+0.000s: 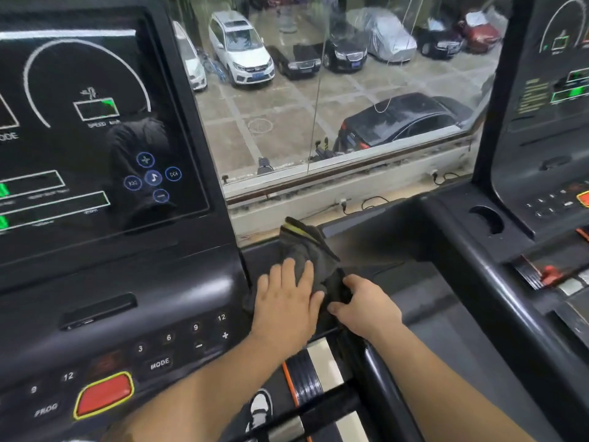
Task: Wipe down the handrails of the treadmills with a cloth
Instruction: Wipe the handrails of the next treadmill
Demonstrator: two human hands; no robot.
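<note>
A dark grey cloth (307, 247) with a yellow-green stripe lies draped over the right end of the left treadmill's console, where its black handrail (374, 371) begins. My left hand (285, 304) lies flat on the cloth with straight fingers, pressing it down. My right hand (366, 309) is just to the right, fingers curled round the cloth's lower right edge. The handrail runs down towards the bottom of the view; its upper end is hidden under cloth and hands.
The left treadmill's console (105, 314) with screen, number keys and a red stop button (103, 393) fills the left. A second treadmill (497, 260) stands at right. A window (334, 90) over a car park is ahead. My shoe (259, 409) shows below.
</note>
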